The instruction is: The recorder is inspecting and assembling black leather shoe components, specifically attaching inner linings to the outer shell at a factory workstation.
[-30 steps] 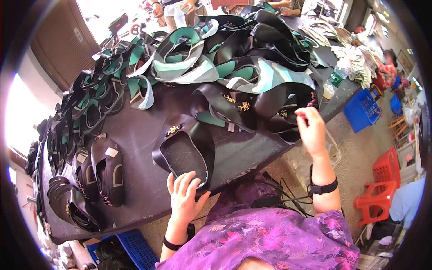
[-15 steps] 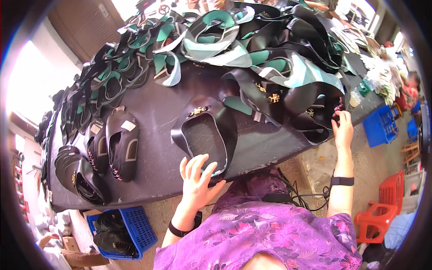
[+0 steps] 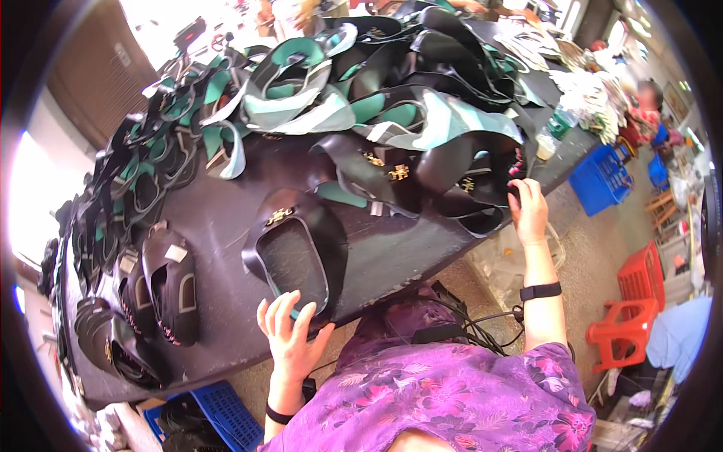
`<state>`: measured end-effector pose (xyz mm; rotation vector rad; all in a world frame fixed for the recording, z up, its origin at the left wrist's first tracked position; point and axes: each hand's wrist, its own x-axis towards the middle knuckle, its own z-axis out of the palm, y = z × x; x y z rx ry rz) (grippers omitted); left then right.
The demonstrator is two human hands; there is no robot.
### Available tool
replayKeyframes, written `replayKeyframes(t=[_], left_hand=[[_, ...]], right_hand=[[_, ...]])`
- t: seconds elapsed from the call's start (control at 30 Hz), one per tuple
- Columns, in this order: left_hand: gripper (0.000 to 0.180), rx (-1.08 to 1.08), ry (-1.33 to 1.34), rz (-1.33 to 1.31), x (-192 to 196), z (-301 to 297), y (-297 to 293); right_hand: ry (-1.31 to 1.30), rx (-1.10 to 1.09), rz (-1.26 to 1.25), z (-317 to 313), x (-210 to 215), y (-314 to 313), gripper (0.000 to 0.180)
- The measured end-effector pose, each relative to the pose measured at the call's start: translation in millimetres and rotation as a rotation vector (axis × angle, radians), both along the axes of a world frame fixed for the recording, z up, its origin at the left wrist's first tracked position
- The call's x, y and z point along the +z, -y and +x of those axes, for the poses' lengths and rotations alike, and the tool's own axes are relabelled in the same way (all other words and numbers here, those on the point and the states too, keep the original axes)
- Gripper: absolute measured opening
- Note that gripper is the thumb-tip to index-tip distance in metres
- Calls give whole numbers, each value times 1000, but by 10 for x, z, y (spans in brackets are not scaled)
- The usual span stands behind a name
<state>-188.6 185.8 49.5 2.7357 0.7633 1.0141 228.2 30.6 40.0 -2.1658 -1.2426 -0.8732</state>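
Note:
On the dark table lies a black shoe upper [image 3: 331, 226] with a gold ornament, its opening toward me. My left hand [image 3: 290, 339] is at its near end, fingers apart and thumb spread, the fingertips over the upper's near rim. Farther right, my right hand [image 3: 530, 215] has thumb and fingers closed together at the edge of another black upper [image 3: 491, 177] with pink stitching or trim. What exactly lies between those fingertips is partly hidden. Beside that piece are more black uppers [image 3: 380, 169] with gold ornaments.
A big heap of black uppers with green and grey linings [image 3: 301, 90] covers the table's far side. Dark shoes [image 3: 169, 286] stand at left. Blue baskets [image 3: 226, 414] [image 3: 602, 181], a red stool [image 3: 621, 331], cables [image 3: 482, 324] and white gloves [image 3: 595, 98] surround the table.
The whole view has swung right, so the table and its contents sit farther left in the picture. Both hands keep about the same places at their uppers.

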Motion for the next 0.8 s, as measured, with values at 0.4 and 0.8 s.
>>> replayKeyframes(t=[0.4,0.8], left_hand=[[50,-50,14,-42,-14,65,-13],[52,-71,16,-57,51,49,-57]], right_hand=[[-41,-80,-68,71,4,-9,28],[-822,284,469,624,730,125,14]])
